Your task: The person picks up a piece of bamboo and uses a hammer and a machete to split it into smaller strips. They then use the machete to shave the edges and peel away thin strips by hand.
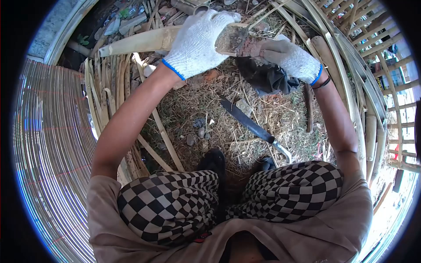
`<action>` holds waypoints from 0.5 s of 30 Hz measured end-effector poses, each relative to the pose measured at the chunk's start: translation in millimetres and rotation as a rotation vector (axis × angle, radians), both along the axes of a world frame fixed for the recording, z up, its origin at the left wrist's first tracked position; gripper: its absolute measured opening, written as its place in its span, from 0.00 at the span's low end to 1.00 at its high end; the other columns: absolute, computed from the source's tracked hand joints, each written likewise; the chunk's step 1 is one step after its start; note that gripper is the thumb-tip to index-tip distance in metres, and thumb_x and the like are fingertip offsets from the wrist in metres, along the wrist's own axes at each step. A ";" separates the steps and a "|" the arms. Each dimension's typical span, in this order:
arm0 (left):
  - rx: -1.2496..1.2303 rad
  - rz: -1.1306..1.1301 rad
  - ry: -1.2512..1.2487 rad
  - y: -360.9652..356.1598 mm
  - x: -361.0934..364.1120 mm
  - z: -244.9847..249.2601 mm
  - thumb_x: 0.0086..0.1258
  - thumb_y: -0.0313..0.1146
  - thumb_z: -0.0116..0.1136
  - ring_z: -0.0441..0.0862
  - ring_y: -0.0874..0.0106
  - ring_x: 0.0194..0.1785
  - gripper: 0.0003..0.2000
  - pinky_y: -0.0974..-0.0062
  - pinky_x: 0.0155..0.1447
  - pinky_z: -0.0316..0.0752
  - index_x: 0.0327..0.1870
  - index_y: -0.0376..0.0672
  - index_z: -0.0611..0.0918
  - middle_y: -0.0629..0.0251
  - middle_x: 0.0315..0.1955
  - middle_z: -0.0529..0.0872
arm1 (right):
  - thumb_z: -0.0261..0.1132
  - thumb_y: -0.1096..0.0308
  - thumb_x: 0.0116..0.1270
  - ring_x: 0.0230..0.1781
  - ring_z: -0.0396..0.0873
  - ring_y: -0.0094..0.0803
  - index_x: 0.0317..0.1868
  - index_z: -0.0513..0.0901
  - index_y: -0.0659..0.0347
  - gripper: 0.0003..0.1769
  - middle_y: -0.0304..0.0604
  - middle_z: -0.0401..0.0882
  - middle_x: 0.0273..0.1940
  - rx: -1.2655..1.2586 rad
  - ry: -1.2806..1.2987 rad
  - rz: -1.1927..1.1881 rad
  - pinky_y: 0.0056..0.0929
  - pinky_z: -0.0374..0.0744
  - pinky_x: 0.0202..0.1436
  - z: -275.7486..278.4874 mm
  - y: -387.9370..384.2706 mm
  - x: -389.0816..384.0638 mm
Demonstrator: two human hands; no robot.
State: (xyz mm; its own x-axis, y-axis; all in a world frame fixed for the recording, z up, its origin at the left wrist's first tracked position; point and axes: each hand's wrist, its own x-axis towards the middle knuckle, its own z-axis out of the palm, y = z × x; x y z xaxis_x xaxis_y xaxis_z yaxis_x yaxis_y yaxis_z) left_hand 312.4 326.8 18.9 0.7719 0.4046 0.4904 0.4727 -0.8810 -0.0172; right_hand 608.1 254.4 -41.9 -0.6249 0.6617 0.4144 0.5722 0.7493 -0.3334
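Note:
Both hands wear white knit gloves with blue cuffs. My left hand [197, 44] is wrapped round a wide, pale split bamboo piece [140, 40], which extends out to the left. To the right, my right hand [291, 57] is closed on the bamboo's other side, around a reddish-brown, rough part whose nature I cannot make out. A dark crumpled cloth [267, 79] hangs just below my right hand. On the dry grass beneath lies a machete [247, 120] with a dark blade and a light curved handle, touched by neither hand.
Bamboo strips [116, 83] lie at the left beside a mat of thin slats [52, 144]. Long bamboo poles [370, 131] curve along the right, with a lattice fence [394, 87] beyond. Both my shoes [212, 162] rest on the ground near the machete handle. Debris lies at the top.

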 end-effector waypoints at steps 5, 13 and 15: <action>-0.077 0.011 0.027 2.9 3.4 -18.1 0.54 0.39 0.81 0.80 0.50 0.65 0.38 0.54 0.70 0.77 0.68 0.48 0.77 0.55 0.61 0.79 | 0.63 0.65 0.76 0.41 0.81 0.36 0.48 0.84 0.67 0.12 0.45 0.82 0.41 -0.295 0.047 -0.184 0.32 0.80 0.48 23.0 -43.0 56.8; -0.085 -0.009 0.043 9.2 9.5 -30.3 0.53 0.37 0.81 0.79 0.50 0.66 0.38 0.55 0.71 0.76 0.68 0.48 0.77 0.56 0.63 0.79 | 0.63 0.68 0.69 0.41 0.86 0.47 0.42 0.84 0.64 0.09 0.48 0.83 0.39 -0.591 -0.377 -0.273 0.41 0.83 0.46 6.9 -114.0 99.5; -0.081 -0.004 0.055 9.2 10.7 -33.5 0.53 0.37 0.81 0.79 0.49 0.66 0.38 0.54 0.71 0.76 0.68 0.48 0.77 0.56 0.64 0.80 | 0.62 0.65 0.70 0.42 0.87 0.47 0.42 0.87 0.64 0.12 0.48 0.85 0.38 -0.689 -0.401 -0.120 0.40 0.83 0.46 -6.4 -125.4 102.3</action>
State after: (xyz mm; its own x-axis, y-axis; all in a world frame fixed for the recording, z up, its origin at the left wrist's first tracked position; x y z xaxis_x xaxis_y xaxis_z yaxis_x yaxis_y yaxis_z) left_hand 323.1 336.0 -14.6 0.7987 0.4378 0.4128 0.4693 -0.8826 0.0282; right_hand 710.4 129.0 -48.3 -0.5478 0.7589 -0.3520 0.8099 0.3757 -0.4504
